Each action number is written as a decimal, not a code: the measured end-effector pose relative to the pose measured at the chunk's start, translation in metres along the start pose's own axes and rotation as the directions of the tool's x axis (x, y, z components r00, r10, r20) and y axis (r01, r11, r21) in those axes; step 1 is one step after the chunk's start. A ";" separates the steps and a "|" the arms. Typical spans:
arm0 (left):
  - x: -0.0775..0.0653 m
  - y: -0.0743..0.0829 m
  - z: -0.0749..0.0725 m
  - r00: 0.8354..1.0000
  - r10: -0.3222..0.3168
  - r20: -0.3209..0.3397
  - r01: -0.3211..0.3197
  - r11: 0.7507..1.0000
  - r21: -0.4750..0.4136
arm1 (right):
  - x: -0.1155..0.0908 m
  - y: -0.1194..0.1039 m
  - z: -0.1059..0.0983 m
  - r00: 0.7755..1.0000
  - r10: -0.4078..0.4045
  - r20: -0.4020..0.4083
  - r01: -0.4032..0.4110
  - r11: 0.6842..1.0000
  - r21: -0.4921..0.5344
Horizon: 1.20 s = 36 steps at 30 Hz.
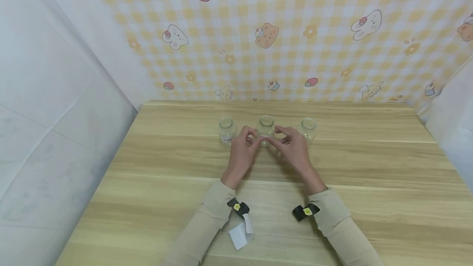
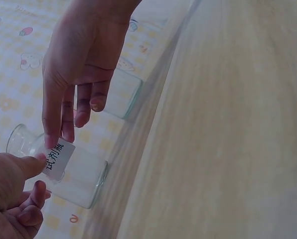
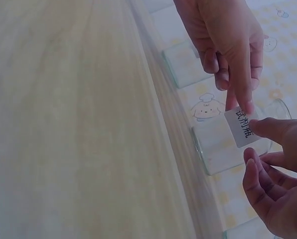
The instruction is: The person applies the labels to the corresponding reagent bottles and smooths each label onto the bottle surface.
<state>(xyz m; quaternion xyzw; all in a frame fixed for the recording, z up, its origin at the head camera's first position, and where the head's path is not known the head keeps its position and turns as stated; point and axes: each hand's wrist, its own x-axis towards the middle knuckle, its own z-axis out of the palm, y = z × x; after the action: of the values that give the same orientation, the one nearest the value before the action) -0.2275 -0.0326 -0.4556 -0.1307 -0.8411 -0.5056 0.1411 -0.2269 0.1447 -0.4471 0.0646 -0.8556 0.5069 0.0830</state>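
A small white label (image 3: 241, 130) with black Chinese characters lies against the side of the middle glass jar (image 1: 267, 121). My left hand (image 1: 242, 151) pinches one side of it, thumb on its face. From the other side my right hand (image 1: 295, 147) pinches it too, with its thumb at the edge in the right wrist view. Both thumb tips come close together in front of the jar. The label's back is hidden. The jar stands upright and uncapped.
To the left stands another open glass jar (image 1: 226, 125) with a white label low on its side. A third open jar (image 1: 308, 124) is at the right, partly behind the right hand. A folded white paper piece (image 1: 240, 236) lies near the left sleeve on the wooden table (image 1: 148, 200).
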 end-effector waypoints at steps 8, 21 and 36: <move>0.000 0.000 -0.001 1.000 0.002 0.002 -0.002 1.000 -0.001 | -0.001 -0.001 -0.003 0.999 0.026 0.026 -0.026 1.000 0.000; 0.001 0.001 -0.004 0.999 -0.005 0.038 0.005 1.000 0.004 | 0.001 0.002 -0.005 0.999 0.024 0.039 -0.026 0.999 0.047; 0.002 0.002 -0.004 0.999 -0.026 0.019 0.026 1.000 0.011 | 0.001 0.002 -0.007 0.998 0.019 0.052 -0.022 0.998 0.056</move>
<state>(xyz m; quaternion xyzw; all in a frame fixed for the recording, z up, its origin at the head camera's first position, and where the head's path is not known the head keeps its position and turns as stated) -0.2286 -0.0352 -0.4517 -0.1238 -0.8466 -0.5017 0.1272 -0.2279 0.1521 -0.4451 0.0711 -0.8433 0.5299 0.0540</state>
